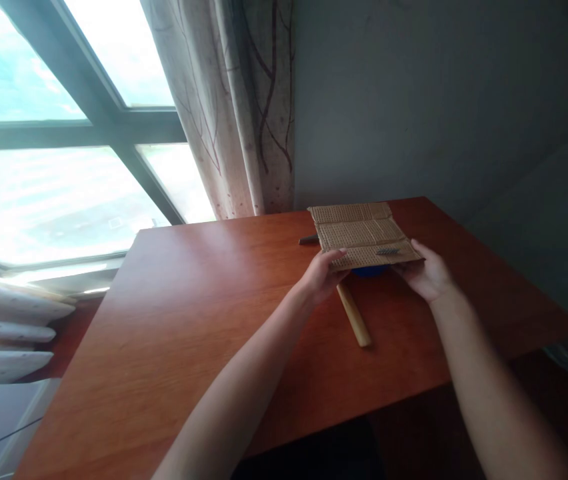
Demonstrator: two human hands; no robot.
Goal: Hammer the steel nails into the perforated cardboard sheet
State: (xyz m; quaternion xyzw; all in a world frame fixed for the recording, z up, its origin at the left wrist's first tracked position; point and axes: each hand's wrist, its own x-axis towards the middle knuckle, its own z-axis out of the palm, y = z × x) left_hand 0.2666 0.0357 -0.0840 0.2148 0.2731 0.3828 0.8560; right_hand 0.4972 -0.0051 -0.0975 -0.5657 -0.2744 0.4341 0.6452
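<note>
Both hands grip a flat piece of brown corrugated cardboard (357, 233) above the table. My left hand (323, 275) pinches its near left corner, thumb on top and fingers beneath. At the near right corner my right hand (429, 272) has its thumb along the edge and fingers underneath. A small row of grey metal pieces, perhaps nails or screws (388, 251), rests on the cardboard by the right hand. Below it lies a hammer-like tool with a pale wooden handle (354, 317) and a dark end (308, 239); its middle is hidden. Part of a blue object (370, 271) shows under the near edge.
The reddish-brown wooden table (204, 320) reaches from the window side to the grey wall (414, 100). A patterned curtain (244, 113) hangs behind its far edge. The window (54, 200) is bright on the left.
</note>
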